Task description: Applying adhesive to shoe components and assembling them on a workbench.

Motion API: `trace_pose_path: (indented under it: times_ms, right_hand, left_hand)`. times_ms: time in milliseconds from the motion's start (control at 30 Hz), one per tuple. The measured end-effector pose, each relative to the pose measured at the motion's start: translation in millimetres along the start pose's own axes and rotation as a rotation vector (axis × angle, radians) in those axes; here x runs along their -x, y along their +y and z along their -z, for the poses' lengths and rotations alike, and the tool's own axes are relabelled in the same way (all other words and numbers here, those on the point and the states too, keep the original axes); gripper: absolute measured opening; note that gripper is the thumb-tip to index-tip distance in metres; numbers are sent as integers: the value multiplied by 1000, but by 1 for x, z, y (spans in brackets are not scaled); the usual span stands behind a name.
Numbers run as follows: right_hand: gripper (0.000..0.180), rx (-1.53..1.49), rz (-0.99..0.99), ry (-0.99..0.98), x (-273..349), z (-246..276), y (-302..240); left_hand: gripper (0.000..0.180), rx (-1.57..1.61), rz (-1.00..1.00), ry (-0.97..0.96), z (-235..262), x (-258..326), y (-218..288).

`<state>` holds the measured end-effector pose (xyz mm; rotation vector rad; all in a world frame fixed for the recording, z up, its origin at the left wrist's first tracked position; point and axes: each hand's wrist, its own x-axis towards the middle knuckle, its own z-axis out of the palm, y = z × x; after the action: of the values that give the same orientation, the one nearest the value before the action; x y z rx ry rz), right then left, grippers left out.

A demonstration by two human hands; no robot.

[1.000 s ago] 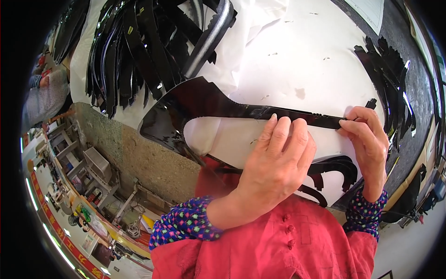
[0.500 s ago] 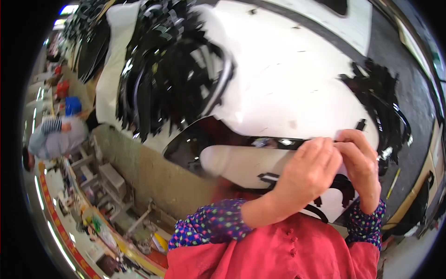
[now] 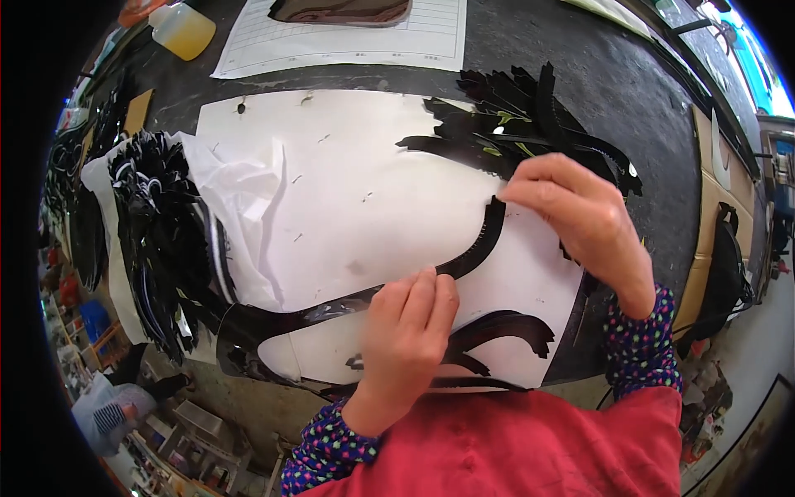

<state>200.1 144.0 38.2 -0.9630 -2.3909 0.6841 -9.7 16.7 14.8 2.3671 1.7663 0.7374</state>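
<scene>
A long, curved black piece, glossy and broad at its left end, lies across a white board. My left hand presses its bunched fingertips on the piece's narrow part. Beyond that hand, a black strip with a finely notched edge curves up and away to the right. The fingers of my right hand close together at the strip's upper end; part of the grip is hidden. Nearer to me, loose curved black pieces lie on the board, some with jagged ends.
A heap of black strips lies at the board's far right. To the left are a bundle of black pieces and crumpled white paper. A bottle of yellow liquid stands far left. Another person is at lower left.
The view has swung, showing more of the far table. My hands, close together before, are now apart: the left further left, the right at the strip's raised end.
</scene>
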Motion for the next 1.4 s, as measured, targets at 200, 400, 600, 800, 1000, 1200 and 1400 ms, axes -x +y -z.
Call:
trace_pose_path:
  times_ms: [200,400,600,800,1000,1200,1400]
  right_hand:
    - [29,37,106,-164,-8,2,19]
    - [32,75,169,-185,-12,-2,26]
    - [32,83,163,-195,-11,-2,24]
    - [29,96,199,-238,-13,0,28]
    - [26,87,188,-208,-12,-2,28]
    - [23,57,172,-171,-12,-3,28]
    - [13,24,167,-150,-11,-4,25]
  left_hand:
    - [25,-36,-10,-20,6,2,1]
    - [20,-56,-25,-39,7,3,-2]
    - [25,-57,-27,-52,7,1,-2]
    - [36,-99,-26,-72,5,2,1]
    - [42,-92,-10,-108,7,1,3]
    - [28,-115,-3,-107,8,-1,6]
    - [20,-140,-24,-68,4,-1,6]
